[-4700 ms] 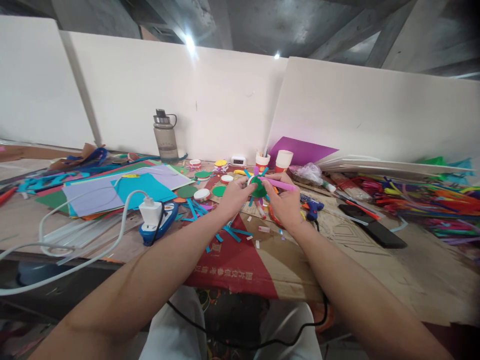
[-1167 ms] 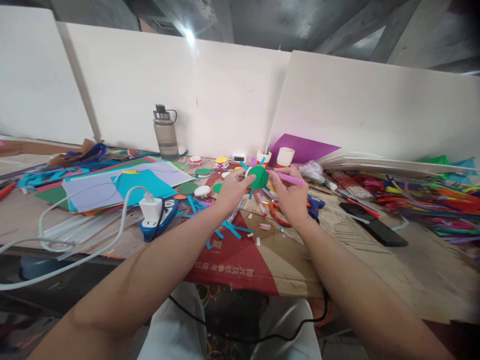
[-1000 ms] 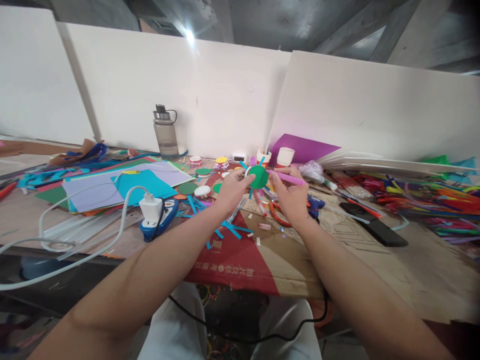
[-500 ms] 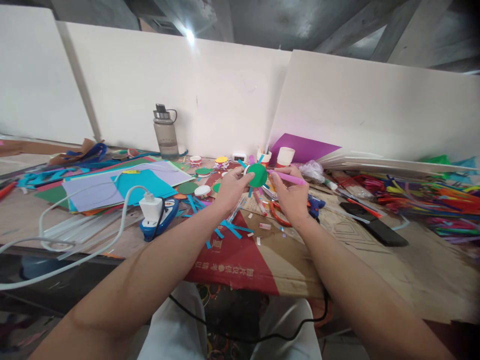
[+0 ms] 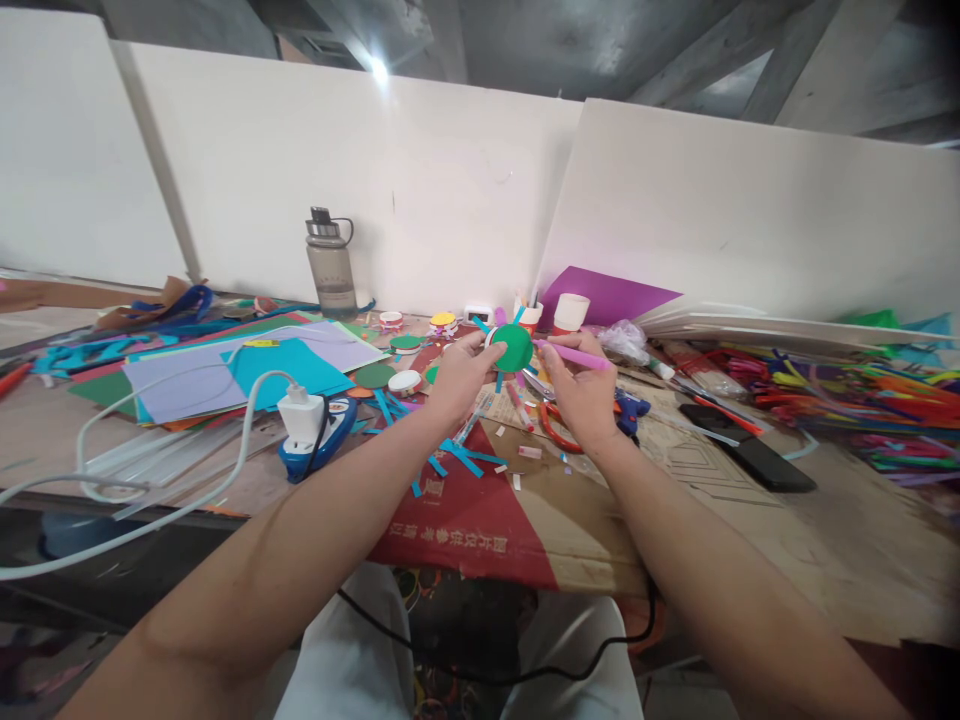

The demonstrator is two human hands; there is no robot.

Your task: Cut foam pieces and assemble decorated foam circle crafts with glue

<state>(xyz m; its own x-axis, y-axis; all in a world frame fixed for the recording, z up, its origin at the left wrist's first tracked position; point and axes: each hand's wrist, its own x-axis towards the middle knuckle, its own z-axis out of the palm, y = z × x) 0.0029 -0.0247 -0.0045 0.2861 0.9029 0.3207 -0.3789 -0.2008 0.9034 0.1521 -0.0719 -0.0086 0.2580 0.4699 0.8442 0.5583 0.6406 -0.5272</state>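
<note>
My left hand [image 5: 463, 375] holds up a round craft piece with a green paper disc [image 5: 514, 348] on its face and blue and purple paper strips sticking out around it. My right hand [image 5: 581, 392] grips a pink pen [image 5: 576, 354], its tip at the disc's right edge. Both hands hover above the cardboard-covered table [image 5: 750, 520], over scattered blue strips [image 5: 461, 458] and orange-handled scissors [image 5: 553, 428].
Coloured paper sheets [image 5: 247, 370], a white charger with cable [image 5: 302, 418] and a blue tape dispenser [image 5: 330, 432] lie at left. A grey water bottle [image 5: 330, 263] and paper cups [image 5: 571, 313] stand at the back. A blue glue gun [image 5: 628, 408], black phone [image 5: 750, 458] and pipe cleaners [image 5: 862, 400] lie at right.
Both hands lifted the green disc piece slightly up and away from the table; the pen stays at its right edge.
</note>
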